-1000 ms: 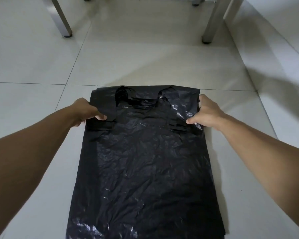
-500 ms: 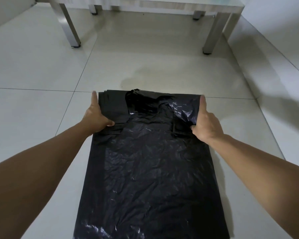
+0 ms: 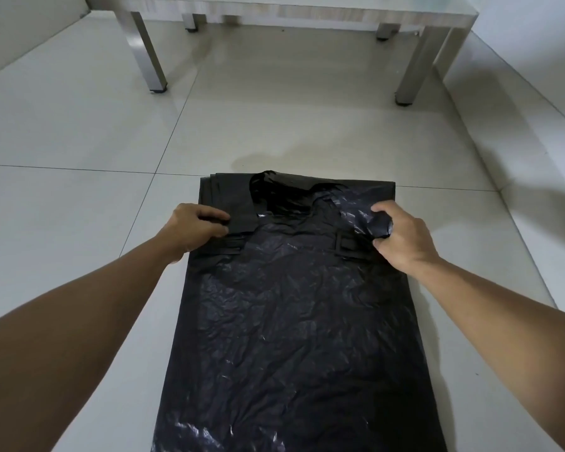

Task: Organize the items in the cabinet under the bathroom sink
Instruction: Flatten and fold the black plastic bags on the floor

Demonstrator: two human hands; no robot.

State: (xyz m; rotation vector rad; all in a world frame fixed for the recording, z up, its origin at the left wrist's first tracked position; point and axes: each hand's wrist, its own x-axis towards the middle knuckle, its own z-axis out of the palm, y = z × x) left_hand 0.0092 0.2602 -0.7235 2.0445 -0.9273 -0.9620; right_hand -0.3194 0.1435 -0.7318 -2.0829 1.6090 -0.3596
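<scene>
**Inspector:** Fingers first. Left hand (image 3: 194, 228)?

**Assistant:** Curled over the left edge of the black plastic bags (image 3: 294, 321), thumb and fingers pinching the left handle strap. Right hand (image 3: 402, 238) likewise: fingers curled, gripping a bunched fold of film at the right handle.

**Inspector:** Location of the bags?

**Assistant:** Lying flat on the tiled floor (image 3: 79, 203), directly before the person, between both forearms. Near end runs out of the bottom of the view; handle end points away. Layered edges show at the far left corner, so it is a stack, count not determinable. Surface crinkled, glossy.

**Inspector:** Floor condition?

**Assistant:** Large pale tiles, dark grout lines; one line passes under the far end of the stack. A faint darker patch (image 3: 274, 158) lies just beyond the handles; whether damp or shadow, I cannot tell.

**Inspector:** Farther back?

**Assistant:** A low bench-like table (image 3: 281, 9) on square metallic legs spans the far end of the floor. Light walls (image 3: 529, 37) close in on both sides.
</scene>
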